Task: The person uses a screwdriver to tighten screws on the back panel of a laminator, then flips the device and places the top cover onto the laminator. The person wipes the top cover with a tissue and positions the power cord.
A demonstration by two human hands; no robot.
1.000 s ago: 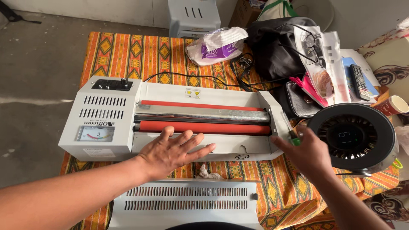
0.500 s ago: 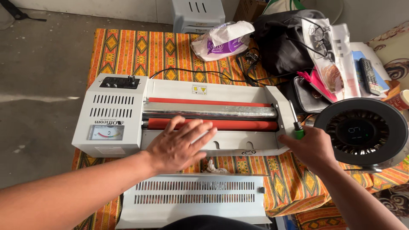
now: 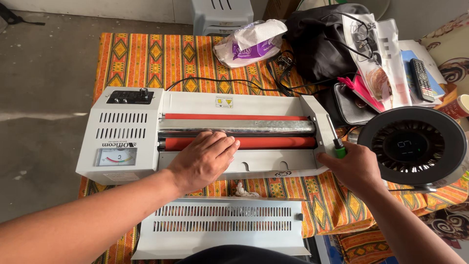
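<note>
Head view: our left hand (image 3: 204, 157), spread flat a moment ago, now curls its fingers onto the laminator's (image 3: 205, 134) red roller (image 3: 273, 143). Our right hand (image 3: 355, 168) stays closed around the green-handled screwdriver (image 3: 337, 144) at the right end plate.

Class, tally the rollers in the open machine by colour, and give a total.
Red rollers: 2 (back, front, under the left hand)
Silver roller: 1
Total: 3
</note>
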